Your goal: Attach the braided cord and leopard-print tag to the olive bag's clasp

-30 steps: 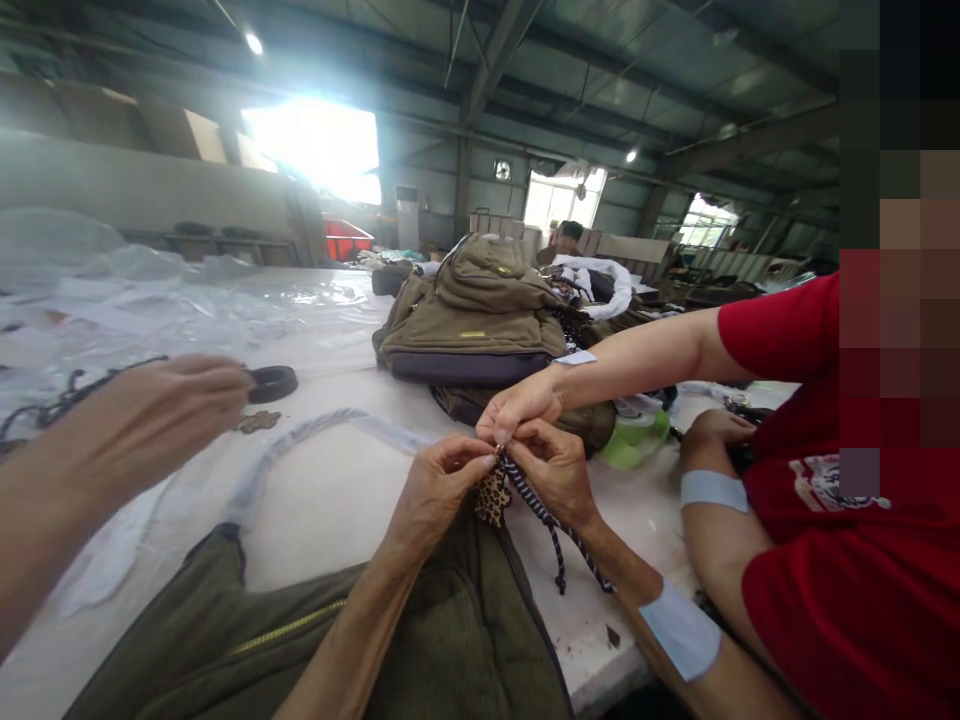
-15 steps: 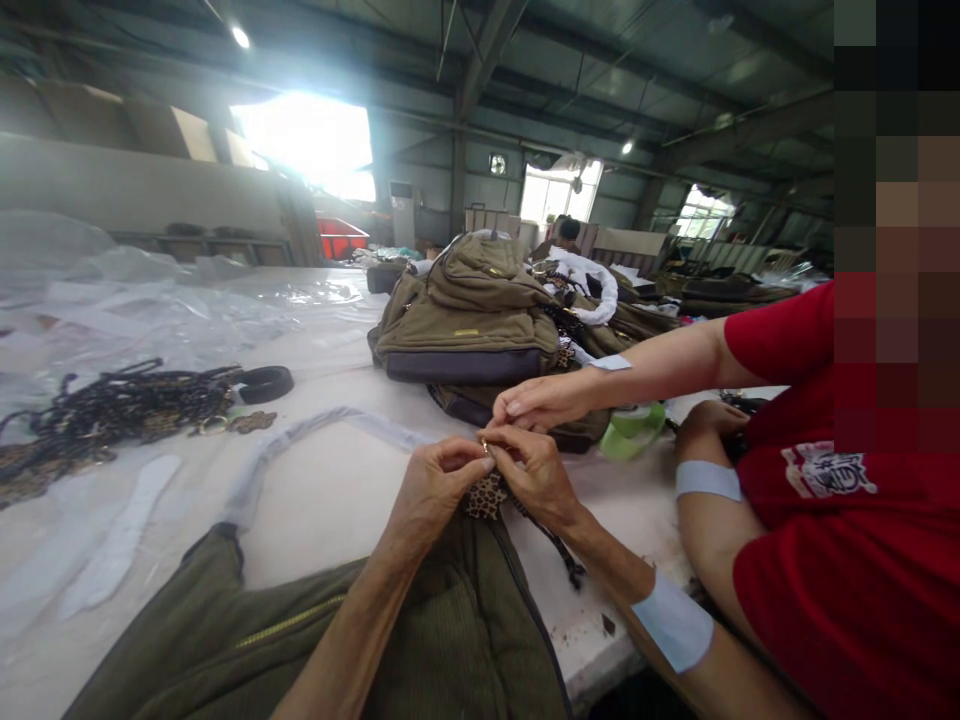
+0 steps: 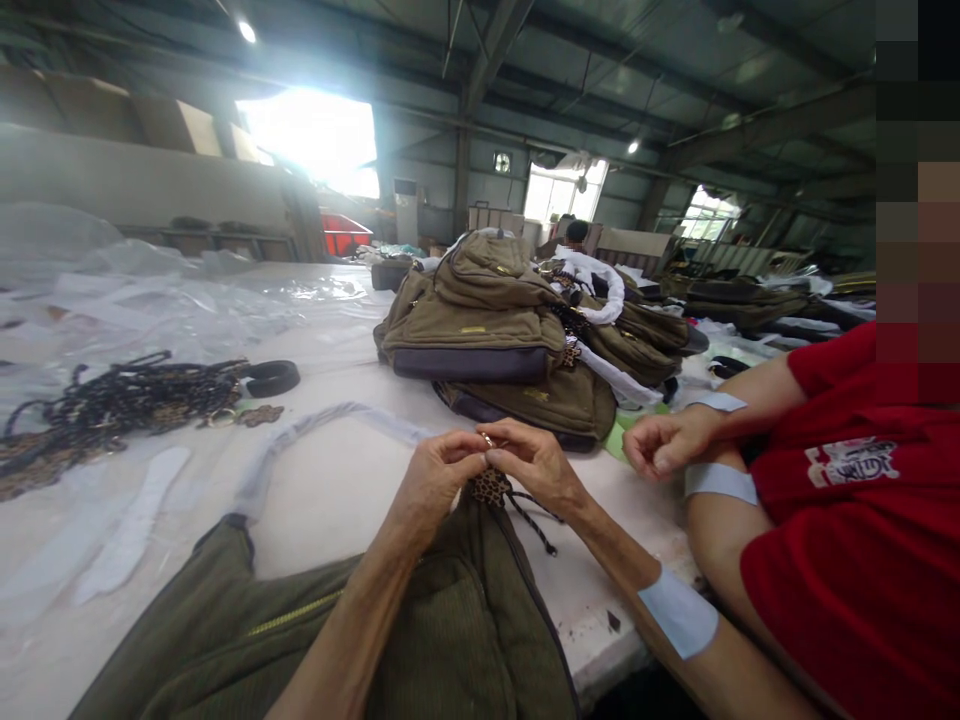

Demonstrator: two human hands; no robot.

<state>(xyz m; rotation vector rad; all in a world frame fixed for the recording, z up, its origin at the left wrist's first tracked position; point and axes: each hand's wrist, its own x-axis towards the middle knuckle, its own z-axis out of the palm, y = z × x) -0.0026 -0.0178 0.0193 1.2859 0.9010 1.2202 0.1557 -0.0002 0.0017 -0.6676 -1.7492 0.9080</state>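
Observation:
My left hand [image 3: 433, 485] and my right hand [image 3: 538, 468] meet above the top of an olive corduroy bag [image 3: 442, 640]. Both are closed, fingertips pinching a small gold-coloured metal clasp [image 3: 487, 440] between them. Just below hangs a leopard-print charm [image 3: 490, 488], partly covered by my fingers. A black cord [image 3: 536, 525] with a knotted end trails from it to the right. The bag lies in front of me with a gold zip [image 3: 296, 612], and its strap [image 3: 289, 445], wrapped in white material, curves across the table behind my left hand.
Olive bags [image 3: 480, 320] are piled ahead. Black cords and leopard-print charms [image 3: 150, 405] lie in a heap at left, near clear plastic wrapping [image 3: 112, 290]. A co-worker in a red shirt [image 3: 825, 560] is close on my right, one hand [image 3: 667, 440] over the table edge.
The co-worker's hand has drawn back to the right, away from my hands. My hands stay together on the clasp, and the dangling cord has shifted slightly.

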